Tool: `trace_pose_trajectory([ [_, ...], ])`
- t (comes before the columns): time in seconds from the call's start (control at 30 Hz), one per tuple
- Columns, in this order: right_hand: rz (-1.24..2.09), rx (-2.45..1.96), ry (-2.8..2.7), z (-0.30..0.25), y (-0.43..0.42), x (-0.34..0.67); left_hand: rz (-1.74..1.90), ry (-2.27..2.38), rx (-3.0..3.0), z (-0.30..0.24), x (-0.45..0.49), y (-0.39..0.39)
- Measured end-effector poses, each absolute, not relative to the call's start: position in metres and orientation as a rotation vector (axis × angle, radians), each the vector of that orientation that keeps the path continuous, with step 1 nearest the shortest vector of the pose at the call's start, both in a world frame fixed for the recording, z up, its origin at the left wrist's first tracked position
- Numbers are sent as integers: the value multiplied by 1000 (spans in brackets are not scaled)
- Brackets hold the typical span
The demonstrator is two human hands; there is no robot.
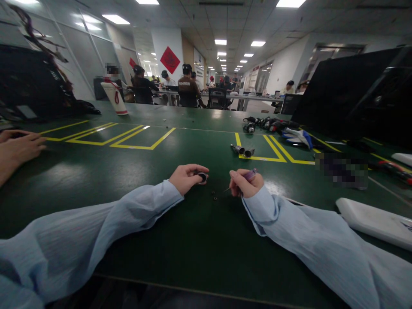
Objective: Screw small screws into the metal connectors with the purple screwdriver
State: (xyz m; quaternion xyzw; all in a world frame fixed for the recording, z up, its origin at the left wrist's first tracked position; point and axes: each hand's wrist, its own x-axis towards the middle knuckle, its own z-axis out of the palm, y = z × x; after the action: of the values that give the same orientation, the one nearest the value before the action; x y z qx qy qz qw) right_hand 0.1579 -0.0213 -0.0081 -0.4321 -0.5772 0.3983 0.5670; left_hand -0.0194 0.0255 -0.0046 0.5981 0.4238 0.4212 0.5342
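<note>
Between thumb and fingers, my left hand (186, 178) grips a small round metal shell (202, 177) with a dark hollow opening facing right. My right hand (246, 183) is closed around a small screwdriver (250, 174); its purple handle sticks out above the hand and its thin shaft points down to the left. The screwdriver tip is apart from the shell. On the table between my hands lie two tiny dark ring-like parts (215, 198). Farther back are two metal cylindrical connectors (238, 149), lying close together.
Yellow tape outlines (152, 148) mark the green table (193, 240). Cables and dark parts (262, 123) lie at the back right, near a blue-white glove (296, 136). A white case (373, 219) is beside my right arm. Another person's hand (21, 148) rests at left. A cup (116, 99) stands behind.
</note>
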Motion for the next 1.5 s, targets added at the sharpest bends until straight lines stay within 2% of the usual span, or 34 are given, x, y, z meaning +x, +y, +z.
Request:
trace_pose_trajectory([
  [0.23,889,-1101,-1397,-4,-19,155,986,990,1420,-6,-22,28],
  [0.43,710,-1349,-1510,5,-16,154,982,909,1359,-13,-26,33],
  [0.73,909,-1046,-1317,-7,-23,153,1075,928,1230,-11,-23,30],
  [1.17,250,-697,-1983,-15,-22,149,1055,970,1289,-6,-18,23],
  [1.5,108,-603,-2093,-24,-16,146,1136,1078,1413,-6,-13,19],
])
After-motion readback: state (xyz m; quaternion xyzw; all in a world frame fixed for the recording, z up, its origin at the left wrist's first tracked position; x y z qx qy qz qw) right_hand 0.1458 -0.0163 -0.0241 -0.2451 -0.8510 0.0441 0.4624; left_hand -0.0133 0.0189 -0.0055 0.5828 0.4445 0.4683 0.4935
